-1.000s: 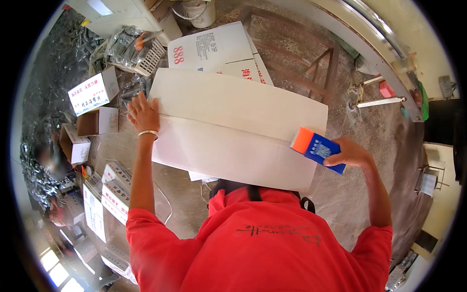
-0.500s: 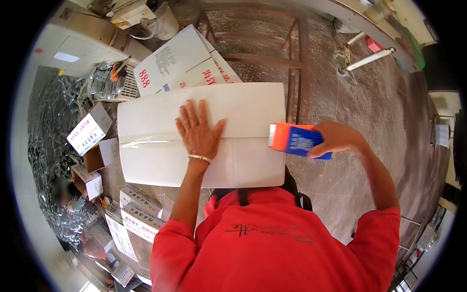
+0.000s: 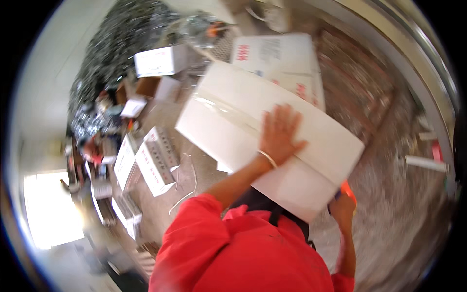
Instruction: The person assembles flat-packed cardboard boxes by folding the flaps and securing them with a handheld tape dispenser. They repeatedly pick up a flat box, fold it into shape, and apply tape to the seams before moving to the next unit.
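Observation:
A large white cardboard box [image 3: 311, 146] lies in front of me, its corner seam running across the top. Clear tape [image 3: 214, 104] shines along the left part of that seam. My left hand [image 3: 281, 131] rests flat on the top, fingers spread, a bracelet at the wrist. Down by the box's right end, my right hand [image 3: 343, 209] grips an orange and blue tape dispenser [image 3: 347, 188]. Most of the dispenser is hidden by the hand and the box, so I cannot tell whether it touches the cardboard.
Flattened white cartons with red print [image 3: 272, 51] lie beyond the box. Small printed boxes [image 3: 153, 168] stand on the floor to the left. A heap of dark, shiny plastic [image 3: 119, 41] fills the far left, near a co-worker [image 3: 92, 148]. A wooden frame [image 3: 357, 80] lies at the far right.
My view has swung left, so the scene appears turned clockwise. The tape dispenser has gone from level beside the right end to lower down against it. My left hand stays flat on the box.

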`<state>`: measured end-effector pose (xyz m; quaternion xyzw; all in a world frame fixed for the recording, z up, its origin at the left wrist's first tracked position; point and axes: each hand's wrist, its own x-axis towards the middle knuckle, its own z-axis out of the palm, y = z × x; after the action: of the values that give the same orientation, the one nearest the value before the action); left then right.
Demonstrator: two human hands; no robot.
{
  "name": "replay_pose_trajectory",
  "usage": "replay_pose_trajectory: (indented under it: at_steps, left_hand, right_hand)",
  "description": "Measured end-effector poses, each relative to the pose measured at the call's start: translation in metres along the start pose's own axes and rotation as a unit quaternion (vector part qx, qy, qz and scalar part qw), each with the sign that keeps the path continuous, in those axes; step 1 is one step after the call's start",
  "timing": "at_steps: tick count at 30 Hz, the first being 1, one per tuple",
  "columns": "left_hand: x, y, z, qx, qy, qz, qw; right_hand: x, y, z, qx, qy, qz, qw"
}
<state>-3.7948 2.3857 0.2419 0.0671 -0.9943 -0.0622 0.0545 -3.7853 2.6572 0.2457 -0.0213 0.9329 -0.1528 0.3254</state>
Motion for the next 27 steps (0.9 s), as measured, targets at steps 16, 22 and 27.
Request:
replay_pose_trajectory:
  at_steps: [16, 22, 27]
  left_hand:
    - [-0.023, -0.299, -0.074, -0.165, -0.039, -0.452, 0.876]
    - [0.017, -0.375, -0.175, -0.128, 0.137, -0.308, 0.933]
    - [0.051, -0.489, -0.309, 0.116, 0.651, -0.139, 0.737]
  right_hand:
    - [0.050, -0.022, 0.069, 0.462, 0.278, -0.018, 0.842]
    - [0.047, -0.233, 0.046, 0.518, 0.239, -0.097, 0.816]
    - [0.033, -0.463, 0.010, 0.554, 0.151, -0.296, 0.763]
